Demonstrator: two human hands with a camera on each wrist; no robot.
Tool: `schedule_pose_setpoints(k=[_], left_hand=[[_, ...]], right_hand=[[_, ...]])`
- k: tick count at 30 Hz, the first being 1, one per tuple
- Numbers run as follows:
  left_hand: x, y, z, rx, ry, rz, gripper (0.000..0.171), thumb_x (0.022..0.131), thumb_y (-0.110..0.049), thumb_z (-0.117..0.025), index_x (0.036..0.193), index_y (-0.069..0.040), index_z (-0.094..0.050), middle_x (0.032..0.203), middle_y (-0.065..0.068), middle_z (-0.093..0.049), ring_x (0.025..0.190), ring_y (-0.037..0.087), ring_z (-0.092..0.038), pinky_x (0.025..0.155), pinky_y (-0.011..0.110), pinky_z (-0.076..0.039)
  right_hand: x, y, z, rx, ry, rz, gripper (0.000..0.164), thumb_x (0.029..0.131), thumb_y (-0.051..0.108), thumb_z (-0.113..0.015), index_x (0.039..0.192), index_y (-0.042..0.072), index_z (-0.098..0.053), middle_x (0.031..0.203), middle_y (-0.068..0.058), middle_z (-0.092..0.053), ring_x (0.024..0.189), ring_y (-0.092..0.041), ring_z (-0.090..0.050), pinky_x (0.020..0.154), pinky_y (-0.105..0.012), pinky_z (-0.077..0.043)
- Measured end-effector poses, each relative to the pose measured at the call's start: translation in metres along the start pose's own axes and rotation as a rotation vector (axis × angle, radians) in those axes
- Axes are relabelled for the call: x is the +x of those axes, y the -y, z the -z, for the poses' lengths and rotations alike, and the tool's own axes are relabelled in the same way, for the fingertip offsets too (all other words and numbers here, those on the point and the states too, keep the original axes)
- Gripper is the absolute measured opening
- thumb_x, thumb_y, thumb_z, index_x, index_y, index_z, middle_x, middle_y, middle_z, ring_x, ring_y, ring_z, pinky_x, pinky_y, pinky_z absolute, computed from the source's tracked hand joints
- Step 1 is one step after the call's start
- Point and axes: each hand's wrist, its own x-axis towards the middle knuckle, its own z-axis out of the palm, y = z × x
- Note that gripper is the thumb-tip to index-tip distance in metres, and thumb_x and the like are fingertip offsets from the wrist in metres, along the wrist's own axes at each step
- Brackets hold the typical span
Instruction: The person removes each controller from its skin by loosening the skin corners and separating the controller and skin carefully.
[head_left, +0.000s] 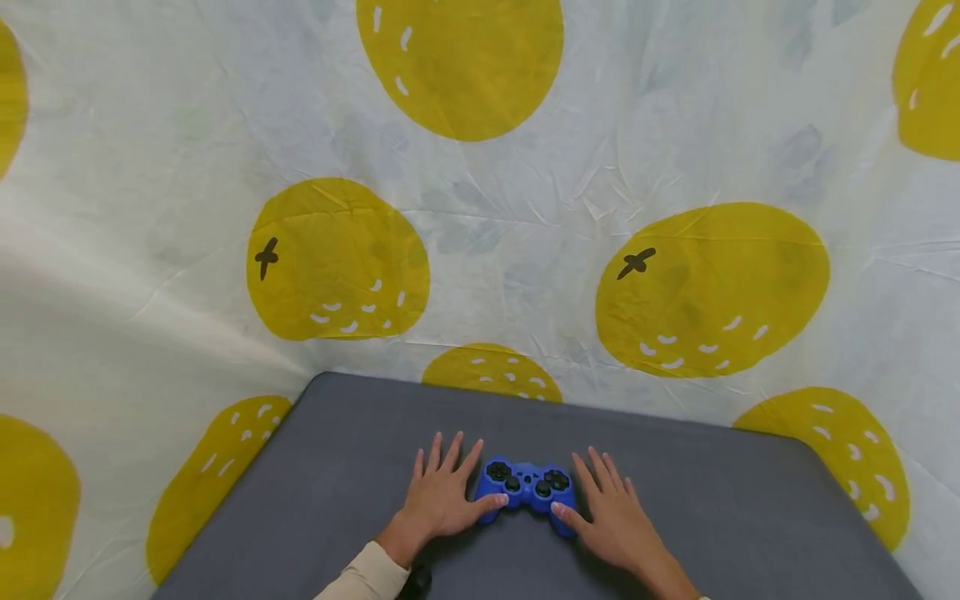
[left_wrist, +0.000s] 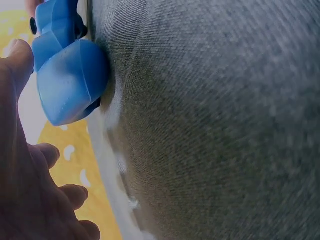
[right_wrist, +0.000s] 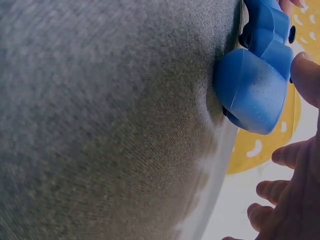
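**Blue game controller (head_left: 528, 497) lying between the left hand (head_left: 441, 497) and the right hand (head_left: 615, 523)**

The controller is resting face up on a dark grey desk (head_left: 337, 483), set in from the far edge and sitting roughly midway between the left and right edges. Its two grips are pointing away from the far edge, and its black thumbsticks (head_left: 512, 484), directional pad (head_left: 498, 472) and buttons (head_left: 557, 479) are facing upward.

The left hand is flanking the controller on the desk's left-edge side, its fingers (head_left: 434, 452) extending straight and spread toward the far edge. Its thumb (head_left: 491, 503) is reaching over the left grip. The right hand is mirroring this on the right-edge side, with straight fingers lying closer together and its thumb (head_left: 568, 515) reaching over the right grip. Neither hand is gripping anything; how firmly the thumbs are pressing cannot be told. In both wrist views the fingers are standing clear of the desk surface.

A pale sleeve (head_left: 367, 575) is covering the left forearm. Beyond the far edge, white fabric (head_left: 517, 275) printed with yellow fruit is hanging.
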Motion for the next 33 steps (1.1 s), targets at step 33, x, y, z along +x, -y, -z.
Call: schedule_pose_setpoints(k=[33], left_hand=[[0.007,0.002,-0.013,-0.307,0.05,-0.078,0.093,0.094,-0.073,-0.058,0.165,-0.019,-0.033,0.171,0.014,-0.031,0.158,0.039,-0.031,0.119,0.066,-0.036]], right_hand=[[0.009,0.003,-0.009,0.313,0.052,0.004,0.083,0.101,0.052,-0.063,0.162,0.003,-0.034,0.169,-0.028,-0.026,0.156,-0.052,-0.025,0.119,-0.072,-0.029]])
